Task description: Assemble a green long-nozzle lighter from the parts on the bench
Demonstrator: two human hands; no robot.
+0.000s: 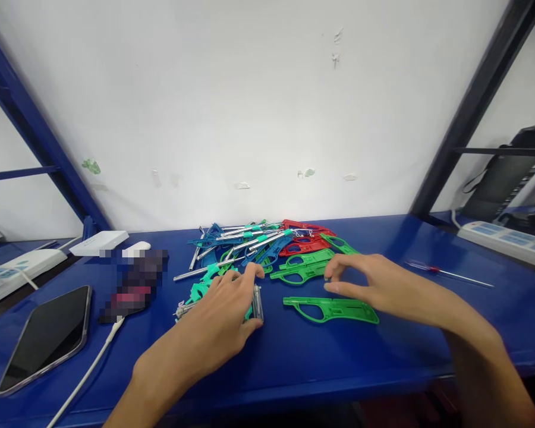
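While the clear tube [257,305] is spanned by the l. hand [227,302], approx. midway btw front & back edges of desk [410,351], its grip can't be told; r. hand [365,279] is parted, nothing held, nr green handle [343,310]. Tube best pinched at both ends, handle kept flat, ribs up. Tube contents can't be made out.

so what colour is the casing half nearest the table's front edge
The casing half is green; head view.
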